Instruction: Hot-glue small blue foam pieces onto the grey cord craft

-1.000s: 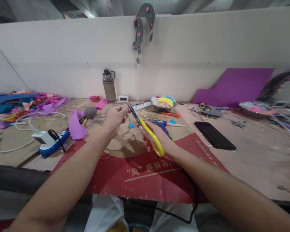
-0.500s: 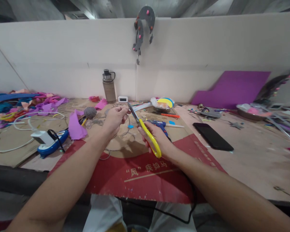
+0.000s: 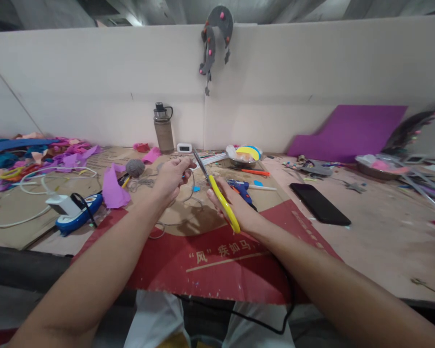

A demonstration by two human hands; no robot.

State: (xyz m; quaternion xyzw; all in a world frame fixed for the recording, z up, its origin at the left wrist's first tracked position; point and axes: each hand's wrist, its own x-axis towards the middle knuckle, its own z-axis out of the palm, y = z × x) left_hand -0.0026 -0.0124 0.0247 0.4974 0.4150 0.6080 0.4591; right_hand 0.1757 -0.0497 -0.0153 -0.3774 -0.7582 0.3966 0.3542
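My right hand (image 3: 232,200) grips a pair of scissors (image 3: 223,200) with yellow handles, its blades pointing up and away from me. Close to the blades, my left hand (image 3: 172,179) is closed in a pinch on a thin strand of grey yarn (image 3: 193,186). The strand hangs from the fingers and loops down over the cardboard. Left of that hand lies a grey yarn ball (image 3: 135,168). A blue glue gun (image 3: 242,189) rests just beyond my right hand, partly hidden by it.
Red-printed cardboard (image 3: 224,270) covers the table's front edge. A black phone (image 3: 319,204) lies to the right, a blue power strip (image 3: 78,215) with cables to the left. At the back stand a bottle (image 3: 164,130) and a bowl (image 3: 242,162). Felt scraps (image 3: 72,162) are heaped at far left.
The scissors have tilted slightly, and a bit more gap shows between their blades and my left fingers. My left hand has shifted a little; both hands keep their hold.
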